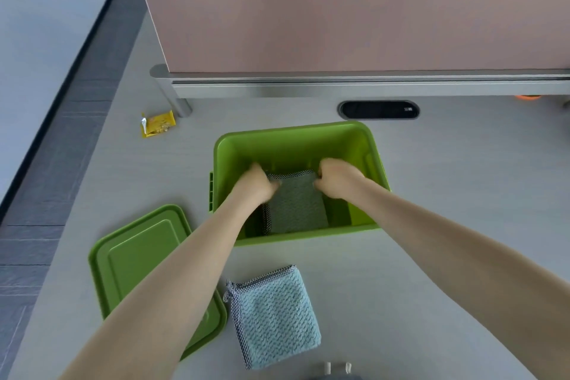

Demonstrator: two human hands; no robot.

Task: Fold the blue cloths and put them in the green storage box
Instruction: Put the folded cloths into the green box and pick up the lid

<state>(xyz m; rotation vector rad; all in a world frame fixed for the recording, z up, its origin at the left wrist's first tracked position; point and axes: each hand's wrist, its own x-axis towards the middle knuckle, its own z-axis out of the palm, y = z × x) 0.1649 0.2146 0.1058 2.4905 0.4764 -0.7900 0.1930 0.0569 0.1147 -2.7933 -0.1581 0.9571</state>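
Note:
The green storage box [296, 139] stands open in the middle of the desk. Inside it lies a folded blue cloth [296, 203] with a dotted hem. Both my hands reach down into the box. My left hand [257, 183] grips the cloth's far left edge with curled fingers, and my right hand [337, 179] grips its far right edge the same way. A second folded blue cloth [274, 315] lies flat on the desk in front of the box, between my forearms.
The box's green lid [138, 259] lies on the desk at the near left, partly under my left forearm. A yellow snack packet [158, 123] sits at the far left. A pink divider panel [354, 18] and a black cable grommet [378, 109] stand behind the box.

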